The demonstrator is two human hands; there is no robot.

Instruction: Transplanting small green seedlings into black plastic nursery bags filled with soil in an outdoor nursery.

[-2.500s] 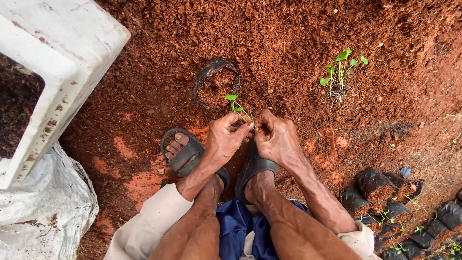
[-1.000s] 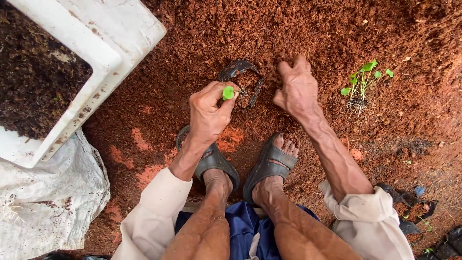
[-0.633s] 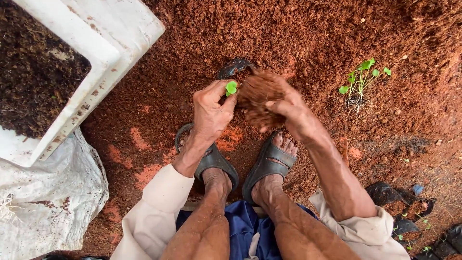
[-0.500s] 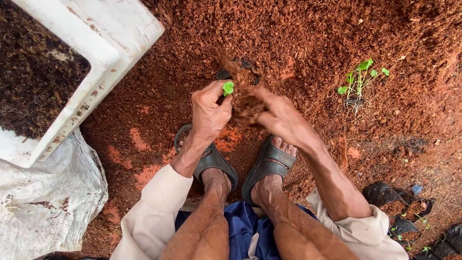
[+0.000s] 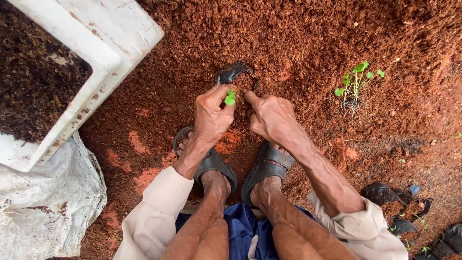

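- Seedling (image 5: 230, 97): a small sprig with a few bright green rounded leaves, pinched between the thumb and fingers of the left hand (image 5: 211, 115), right over the mouth of a small black grow bag (image 5: 232, 73) half sunk in the red-brown soil (image 5: 298, 43).
- Left hand: fingers curled tight around the seedling's stem, so only the leaves show above the fingertips; the roots are hidden.
- Right hand (image 5: 270, 114): curled into a loose fist just beside the left one, thumb pointing at the bag. Whether it has soil inside cannot be told from here.
- To do this step well, I would judge: keep the stem upright and centred in the bag, grip it lightly so the tender stalk is not crushed, and firm the soil around it with the other hand rather than pressing on the plant itself.
- Grow bag: dark, thin and crumpled, its rim open and partly buried; most of it lies hidden behind the two hands.
- Nearby: a taller seedling in the ground (image 5: 355, 82) stands well to the right; a white tub of dark compost (image 5: 103, 53) sits at upper left above a white sack (image 5: 45, 202); more black bags (image 5: 399, 207) lie at lower right.
- Both feet in dark sandals (image 5: 267, 166) rest just below the hands.
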